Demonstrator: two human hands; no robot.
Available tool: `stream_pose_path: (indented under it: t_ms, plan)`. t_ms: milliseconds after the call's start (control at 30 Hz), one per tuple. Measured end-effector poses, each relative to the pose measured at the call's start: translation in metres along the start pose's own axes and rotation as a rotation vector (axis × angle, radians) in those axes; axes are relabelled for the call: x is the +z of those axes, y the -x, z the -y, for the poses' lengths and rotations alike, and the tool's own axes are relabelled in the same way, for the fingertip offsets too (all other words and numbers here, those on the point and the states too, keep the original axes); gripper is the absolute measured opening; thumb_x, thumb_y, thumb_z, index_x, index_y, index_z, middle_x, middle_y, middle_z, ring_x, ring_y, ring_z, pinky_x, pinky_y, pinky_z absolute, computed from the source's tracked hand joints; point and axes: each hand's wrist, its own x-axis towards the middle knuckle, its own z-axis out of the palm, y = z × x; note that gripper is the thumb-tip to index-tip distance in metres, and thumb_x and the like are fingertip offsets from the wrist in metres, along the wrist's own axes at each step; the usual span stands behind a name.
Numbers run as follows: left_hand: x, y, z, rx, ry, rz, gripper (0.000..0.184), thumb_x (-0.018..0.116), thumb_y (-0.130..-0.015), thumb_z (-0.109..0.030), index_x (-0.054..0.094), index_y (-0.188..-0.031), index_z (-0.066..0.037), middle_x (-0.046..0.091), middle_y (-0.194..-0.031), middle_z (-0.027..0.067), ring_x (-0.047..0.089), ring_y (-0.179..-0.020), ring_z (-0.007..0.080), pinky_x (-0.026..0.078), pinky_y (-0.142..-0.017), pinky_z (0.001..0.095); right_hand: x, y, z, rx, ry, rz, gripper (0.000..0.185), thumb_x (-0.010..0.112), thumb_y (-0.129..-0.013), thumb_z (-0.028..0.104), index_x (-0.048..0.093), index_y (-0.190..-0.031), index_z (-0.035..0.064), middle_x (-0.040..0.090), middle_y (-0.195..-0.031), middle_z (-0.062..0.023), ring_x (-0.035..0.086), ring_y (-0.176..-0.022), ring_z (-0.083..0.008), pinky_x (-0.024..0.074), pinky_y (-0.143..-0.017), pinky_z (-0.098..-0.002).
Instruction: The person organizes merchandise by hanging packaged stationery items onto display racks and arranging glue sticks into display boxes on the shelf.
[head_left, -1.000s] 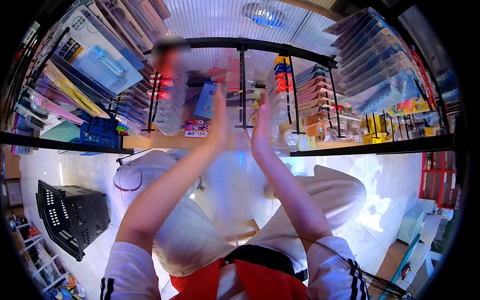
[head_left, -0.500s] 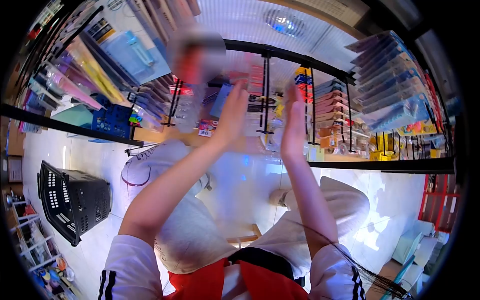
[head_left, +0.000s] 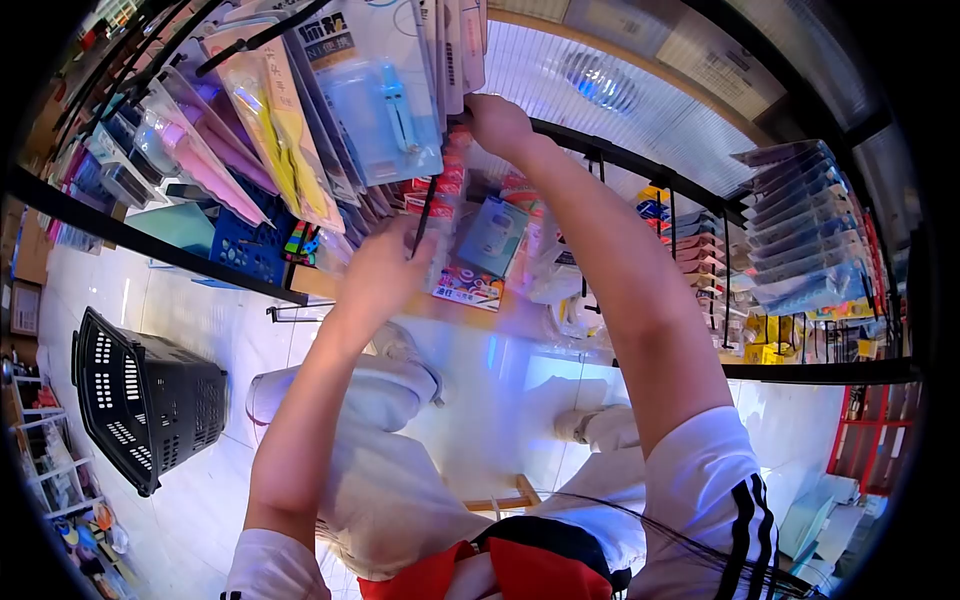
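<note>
My left hand [head_left: 385,268] is at the lower end of a black display hook, beside hanging clear packs with red labels [head_left: 449,185]; its fingers are partly hidden among the packs. Higher up, my right hand [head_left: 498,128] reaches over the black rail [head_left: 625,165], with its fingertips behind the hanging cards. A carded pack with a light blue compass-like tool [head_left: 395,105] hangs left of my right hand. Below the red-labelled packs, a blue box [head_left: 493,236] stands on the wooden shelf beside a white and red pack [head_left: 467,290].
Yellow [head_left: 283,150] and pink carded items hang at the left. Stacked blue packs [head_left: 805,235] hang at the right. A black basket [head_left: 150,400] stands on the tiled floor at the left, and a red rack [head_left: 870,440] is at the far right.
Both hands have moved from the middle of the rack toward the left-hand hooks, my right hand up to the rail. The view has shifted, so the left cards look nearer.
</note>
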Motion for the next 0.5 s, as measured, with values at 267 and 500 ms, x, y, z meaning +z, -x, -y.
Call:
stream_pose_path:
  t_ms: [267,500]
  plan:
    - [0.002,-0.013,0.003,0.01,0.021,0.04,0.018,0.055,-0.08,-0.018,0.055,-0.085,-0.001,0.058,-0.07,0.0201,0.057,-0.071,0.0387,0.045,-0.062,0.0435,-0.005,-0.004,-0.015,-0.157,-0.078,-0.019,0.025,0.055,-0.078,0.021,0.061,-0.099,0.0099,0.062,-0.086,-0.0157,0.059,-0.081,-0.0326,0.0467,-0.071,-0.0416]
    - [0.015,-0.007,-0.019,0.121,-0.007,0.0,0.015,0.054,-0.081,-0.015,0.058,-0.088,-0.003,0.053,-0.058,0.0161,0.052,-0.05,0.029,0.039,-0.049,0.0368,-0.017,0.011,-0.036,-0.181,-0.234,-0.107,0.024,0.056,-0.078,0.011,0.059,-0.1,0.0015,0.061,-0.087,-0.0198,0.058,-0.079,-0.0349,0.0461,-0.07,-0.0376]
